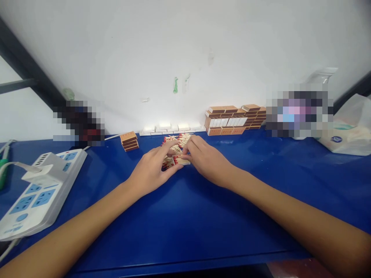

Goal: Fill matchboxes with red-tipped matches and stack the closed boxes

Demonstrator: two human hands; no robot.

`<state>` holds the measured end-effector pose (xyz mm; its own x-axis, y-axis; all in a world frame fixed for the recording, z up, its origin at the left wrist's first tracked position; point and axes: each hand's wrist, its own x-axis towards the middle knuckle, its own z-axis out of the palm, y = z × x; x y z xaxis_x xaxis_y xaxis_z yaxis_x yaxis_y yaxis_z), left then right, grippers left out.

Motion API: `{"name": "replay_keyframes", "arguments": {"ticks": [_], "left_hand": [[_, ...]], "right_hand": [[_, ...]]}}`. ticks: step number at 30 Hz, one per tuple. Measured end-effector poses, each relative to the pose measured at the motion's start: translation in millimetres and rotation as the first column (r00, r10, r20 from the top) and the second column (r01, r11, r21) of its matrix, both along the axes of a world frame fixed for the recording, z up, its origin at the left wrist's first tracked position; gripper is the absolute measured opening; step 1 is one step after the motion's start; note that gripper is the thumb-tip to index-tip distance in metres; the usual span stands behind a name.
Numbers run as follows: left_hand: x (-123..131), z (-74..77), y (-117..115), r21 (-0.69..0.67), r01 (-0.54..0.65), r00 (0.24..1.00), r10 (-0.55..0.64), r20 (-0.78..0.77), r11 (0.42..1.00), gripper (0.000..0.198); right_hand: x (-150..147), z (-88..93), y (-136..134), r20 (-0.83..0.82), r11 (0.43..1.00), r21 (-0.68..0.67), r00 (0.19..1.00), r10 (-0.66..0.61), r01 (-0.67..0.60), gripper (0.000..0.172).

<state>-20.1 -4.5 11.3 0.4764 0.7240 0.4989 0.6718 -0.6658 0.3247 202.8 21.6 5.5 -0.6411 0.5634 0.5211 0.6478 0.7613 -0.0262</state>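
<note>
A small white matchbox tray point(186, 162) holds red-tipped matches point(180, 158) in the middle of the blue table. My left hand point(150, 166) curls around the tray's left end, its thumb along the near side and its fingers on the far side. Over the tray's right part, my right hand point(207, 160) is closed in a pinch at the matches; its fingertips partly cover what they grip. Just behind both hands lies a loose pile of matches point(183, 139), partly hidden by the fingers.
White trays point(174, 128) line the wall. Brown matchboxes point(226, 131) are stacked right of them, and a short stack of matchboxes point(129, 141) stands left. A power strip point(55, 200) with cables lies at left. A plastic bag point(350, 131) sits far right.
</note>
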Motion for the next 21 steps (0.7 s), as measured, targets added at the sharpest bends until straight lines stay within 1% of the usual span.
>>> {"name": "replay_keyframes", "arguments": {"ticks": [3, 6, 13, 18, 21], "left_hand": [[0, 0.7, -1, -0.005, 0.032, 0.999, -0.032, 0.008, 0.999, 0.064], [0, 0.2, 0, 0.004, 0.057, 0.998, -0.057, -0.002, 0.998, 0.061], [-2, -1.1, 2, 0.002, 0.048, 0.999, -0.048, -0.003, 0.999, 0.065], [-4, -1.8, 4, 0.017, 0.079, 0.997, -0.079, 0.009, 0.997, 0.064], [-4, -1.9, 3, 0.014, 0.094, 0.996, -0.094, 0.004, 0.995, 0.064]], "right_hand": [[-5, -0.4, -4, 0.073, 0.999, 0.036, 0.997, -0.019, 0.017, 0.025], [-6, -1.6, -4, 0.093, 1.0, 0.027, 0.996, -0.006, 0.004, 0.026], [6, 1.3, 1, 0.027, 0.999, 0.02, 0.999, 0.031, -0.032, 0.018], [11, 3.4, 1, 0.014, 0.995, -0.056, 0.996, 0.086, -0.086, 0.016], [10, 4.5, -1, -0.018, 0.995, -0.078, 0.998, 0.067, -0.068, 0.016]]}}
